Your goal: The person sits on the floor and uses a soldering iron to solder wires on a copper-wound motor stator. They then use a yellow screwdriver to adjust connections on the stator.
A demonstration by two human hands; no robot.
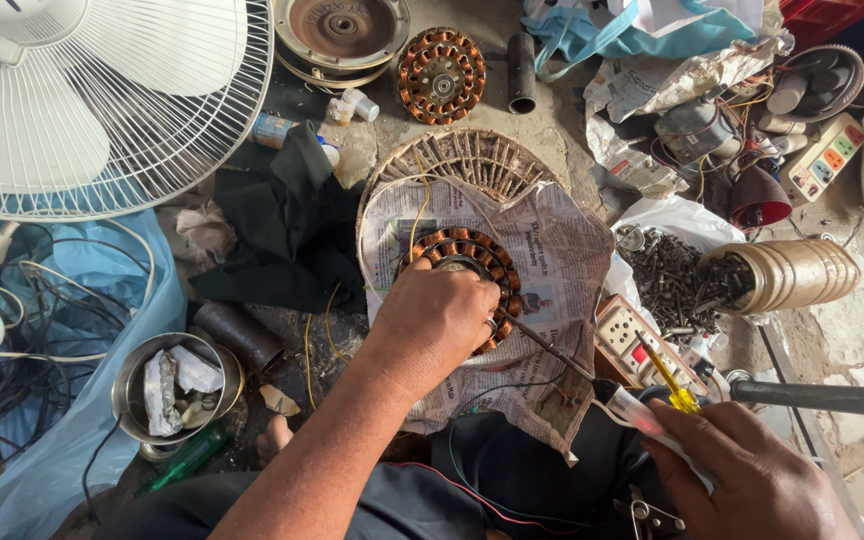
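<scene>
A cluttered fan-repair workshop, as I see it.
Beyond my hands: copper-wound stator (441, 74), fan guard (102, 100), heap of screws (672, 275).

The left hand (439, 318) covers part of the copper-wound stator (464, 262), and the picture's top and left edges cut off the white fan (102, 100).

We sit low over a grey concrete floor (562, 130) in even daylight. Left of the round wicker stool (472, 160) stands a white fan cage (102, 100); right of it lie a pile of screws (667, 275) (on white plastic) and a switchboard (824, 160).
</scene>
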